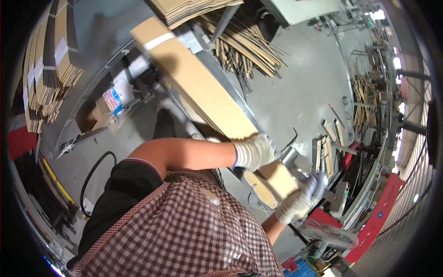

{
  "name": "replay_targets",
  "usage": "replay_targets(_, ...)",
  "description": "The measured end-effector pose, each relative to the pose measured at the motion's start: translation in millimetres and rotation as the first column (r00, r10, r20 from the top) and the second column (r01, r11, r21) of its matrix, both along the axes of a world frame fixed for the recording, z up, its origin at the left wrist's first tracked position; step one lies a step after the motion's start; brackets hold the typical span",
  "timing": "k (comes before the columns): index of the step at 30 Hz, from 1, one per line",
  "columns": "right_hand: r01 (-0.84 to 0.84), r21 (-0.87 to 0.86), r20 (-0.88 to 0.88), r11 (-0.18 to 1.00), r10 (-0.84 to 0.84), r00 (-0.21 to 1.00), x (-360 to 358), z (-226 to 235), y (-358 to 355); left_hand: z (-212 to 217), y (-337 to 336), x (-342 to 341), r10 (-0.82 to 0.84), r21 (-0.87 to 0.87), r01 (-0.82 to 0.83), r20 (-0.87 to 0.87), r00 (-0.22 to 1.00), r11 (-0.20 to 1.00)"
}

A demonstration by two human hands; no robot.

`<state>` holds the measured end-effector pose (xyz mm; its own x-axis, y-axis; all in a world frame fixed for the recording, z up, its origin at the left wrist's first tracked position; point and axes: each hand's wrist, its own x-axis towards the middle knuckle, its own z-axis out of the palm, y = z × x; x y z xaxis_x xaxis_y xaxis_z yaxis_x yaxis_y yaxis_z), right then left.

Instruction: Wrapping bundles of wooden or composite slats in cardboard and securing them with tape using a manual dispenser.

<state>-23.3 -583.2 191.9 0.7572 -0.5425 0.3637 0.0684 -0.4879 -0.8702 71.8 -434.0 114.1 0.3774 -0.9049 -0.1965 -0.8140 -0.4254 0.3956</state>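
A long stack of brown cardboard strips [207, 92] runs from the upper left toward me, with a white band [159, 40] around its far end. My left hand [254, 151], in a white knitted glove, is closed over the near end of these strips; its fingertips are partly hidden. Between my hands shows a short tan cardboard piece [279, 181], and I cannot tell whether it joins the long strips. My right hand [300, 198], also gloved, is beside its lower right corner. Motion blur smears the right fingers, so their grip is unclear.
Banded cardboard bundles [57, 60] stand at the left, near an open carton [94, 115]. Many loose cardboard strips [249, 46] lie beyond the stack. A black hose [90, 177] curves over the floor at left. At lower right are a fan [330, 233] and a red beam [376, 219].
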Motion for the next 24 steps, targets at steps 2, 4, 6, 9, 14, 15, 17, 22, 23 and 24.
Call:
replay_targets(2,0.342,-0.092,0.109,0.935,-0.332,0.937,-44.2,7.6,-43.8,40.7,7.5,13.2,0.082,0.042,-0.079,-0.074,0.994,0.996)
replay_targets(4,0.497,-0.103,0.189,0.861,-0.474,0.860,-76.9,13.5,-70.8,78.4,23.4,15.7,0.160,-0.046,-0.165,-0.097,0.982,0.985)
replay_targets(6,0.471,0.057,0.181,0.880,-0.473,0.862,-88.1,9.2,-85.0,97.7,51.0,5.8,0.249,-0.209,-0.282,-0.168,0.954,0.936)
replay_targets(9,-0.069,0.487,0.353,0.871,-0.124,0.927,-68.1,-7.6,-79.5,85.6,95.7,-26.6,0.299,-0.398,-0.370,-0.231,0.926,0.839)
replay_targets(14,-0.328,0.700,0.115,0.635,0.353,0.928,-43.3,-28.4,-22.5,19.2,181.7,-85.3,0.381,-0.350,-0.502,-0.361,0.851,0.791)
replay_targets(15,-0.454,0.552,-0.016,0.700,0.553,0.833,-40.4,-40.8,-0.2,-6.5,207.8,-96.3,0.409,-0.368,-0.531,-0.362,0.838,0.763)
replay_targets(17,-0.584,0.714,0.005,0.386,0.831,0.556,-32.4,-33.6,74.4,-57.3,254.4,-131.5,0.510,-0.367,-0.615,-0.348,0.787,0.698)
replay_targets(22,-0.820,0.511,-0.253,0.258,0.957,0.143,-58.7,-176.6,185.7,-65.9,286.7,-198.2,0.510,-0.380,-0.871,-0.706,0.491,0.312)
replay_targets(23,-0.891,0.383,-0.259,0.244,0.954,0.151,-67.3,-166.0,199.6,-43.7,287.9,-213.6,0.429,-0.361,-0.915,-0.808,0.403,0.180)
replay_targets(24,-0.940,0.249,-0.253,0.235,0.952,0.171,-75.8,-155.0,213.5,-19.8,288.6,-228.3,0.337,-0.331,-0.942,-0.883,0.328,0.049)
